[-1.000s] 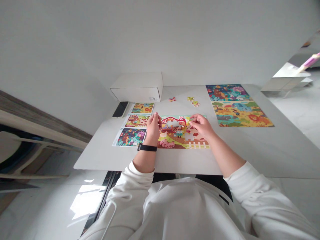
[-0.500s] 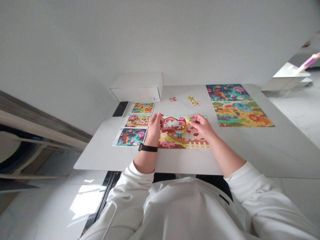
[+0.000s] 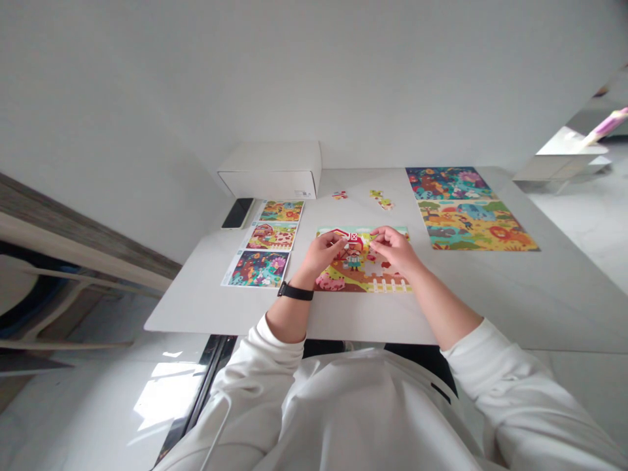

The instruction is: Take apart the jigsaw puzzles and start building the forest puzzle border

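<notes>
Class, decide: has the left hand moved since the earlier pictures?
Yes. Judged against the three-picture sheet, the left hand has moved rightward: earlier it overlapped the sheet's edge in view; now it is clear, over the farm puzzle.

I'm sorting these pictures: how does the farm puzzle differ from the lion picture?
The farm puzzle has unfilled gaps; the lion picture looks whole. The farm puzzle is partly covered by the left hand and right hand, while the lion picture lies uncovered. The farm puzzle shows a red barn, the lion picture a blue elephant. Both lie flat on the white table.
</notes>
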The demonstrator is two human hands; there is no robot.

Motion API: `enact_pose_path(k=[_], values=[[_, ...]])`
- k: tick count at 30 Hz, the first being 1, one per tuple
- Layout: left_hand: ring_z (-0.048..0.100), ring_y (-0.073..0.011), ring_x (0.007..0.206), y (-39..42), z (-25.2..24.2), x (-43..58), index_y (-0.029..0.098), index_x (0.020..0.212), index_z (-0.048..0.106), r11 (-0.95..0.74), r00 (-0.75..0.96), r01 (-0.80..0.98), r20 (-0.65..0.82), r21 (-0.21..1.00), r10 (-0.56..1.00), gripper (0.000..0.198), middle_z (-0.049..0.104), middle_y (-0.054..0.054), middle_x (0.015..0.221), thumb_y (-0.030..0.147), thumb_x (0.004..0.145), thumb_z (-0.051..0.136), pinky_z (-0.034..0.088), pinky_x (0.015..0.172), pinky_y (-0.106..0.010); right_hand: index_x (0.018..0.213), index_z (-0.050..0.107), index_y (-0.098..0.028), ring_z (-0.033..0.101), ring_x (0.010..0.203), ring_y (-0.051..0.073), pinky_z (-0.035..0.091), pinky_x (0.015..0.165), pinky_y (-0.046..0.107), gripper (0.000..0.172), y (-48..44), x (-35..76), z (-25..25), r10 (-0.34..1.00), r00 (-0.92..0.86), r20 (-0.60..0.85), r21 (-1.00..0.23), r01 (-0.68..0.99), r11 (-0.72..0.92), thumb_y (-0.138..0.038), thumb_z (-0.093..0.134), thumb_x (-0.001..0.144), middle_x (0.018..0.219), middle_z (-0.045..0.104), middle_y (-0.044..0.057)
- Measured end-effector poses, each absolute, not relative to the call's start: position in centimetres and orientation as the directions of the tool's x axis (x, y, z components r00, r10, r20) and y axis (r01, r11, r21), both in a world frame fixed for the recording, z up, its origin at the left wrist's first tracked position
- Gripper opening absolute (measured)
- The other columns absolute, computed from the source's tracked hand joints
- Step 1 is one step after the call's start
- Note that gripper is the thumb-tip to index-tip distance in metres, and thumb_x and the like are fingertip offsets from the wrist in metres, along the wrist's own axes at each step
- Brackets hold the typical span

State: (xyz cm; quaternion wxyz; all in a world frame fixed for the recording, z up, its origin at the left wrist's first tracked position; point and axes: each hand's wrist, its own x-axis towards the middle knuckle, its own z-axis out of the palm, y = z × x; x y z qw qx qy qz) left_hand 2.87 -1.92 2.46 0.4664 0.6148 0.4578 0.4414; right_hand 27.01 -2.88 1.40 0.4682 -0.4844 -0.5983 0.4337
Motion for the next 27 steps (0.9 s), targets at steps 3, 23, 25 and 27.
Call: enact_pose_path(k=[3,23,25,27], values=[[0.047,-0.0105,0.055,-1.9,2.5,2.7,0.018,0.077,0.070,-0.137,0.176,0.159,0.108,0.978,0.978,0.041,0.059,0.001,0.063,0.057,0.089,0.077,0.034,0.051,-0.023,0.109,0.068,-0.026,0.066,0.078,0.021,0.055,0.074,0.036,0.038,-2.8,27.0,1.3,0.982,-0.101,0.161,-0.968,0.178,0.177,-0.054,0.079,0.084,0.087,0.070,0.001],[0.039,-0.0076,0.042,0.9,2.8,-2.5,0.020,0.077,0.066,0.001,0.048,0.195,-0.011,0.981,0.999,0.039,0.047,0.006,0.055,0.056,0.079,0.078,0.026,0.042,-0.021,0.114,0.074,-0.025,0.072,0.102,0.026,0.060,0.093,0.045,0.022,2.6,25.2,4.1,0.883,-0.230,0.410,-0.762,0.446,0.470,-0.034,0.069,0.095,0.116,0.078,0.010],[0.039,-0.0076,0.044,0.8,2.7,-2.3,0.020,0.077,0.065,0.004,0.054,0.234,-0.017,0.972,0.998,0.039,0.046,0.007,0.055,0.057,0.079,0.076,0.026,0.044,-0.021,0.115,0.073,-0.025,0.073,0.106,0.026,0.059,0.096,0.045,0.021,2.6,24.7,2.9,0.864,-0.242,0.442,-0.727,0.468,0.502,-0.033,0.063,0.098,0.118,0.077,0.010],[0.039,-0.0075,0.046,0.8,2.6,-2.0,0.019,0.077,0.065,-0.001,0.068,0.256,-0.017,0.967,0.998,0.040,0.046,0.007,0.056,0.058,0.080,0.074,0.026,0.045,-0.021,0.116,0.073,-0.025,0.072,0.110,0.027,0.058,0.101,0.046,0.022,2.4,24.6,1.9,0.848,-0.261,0.462,-0.694,0.489,0.529,-0.031,0.058,0.101,0.119,0.077,0.010]])
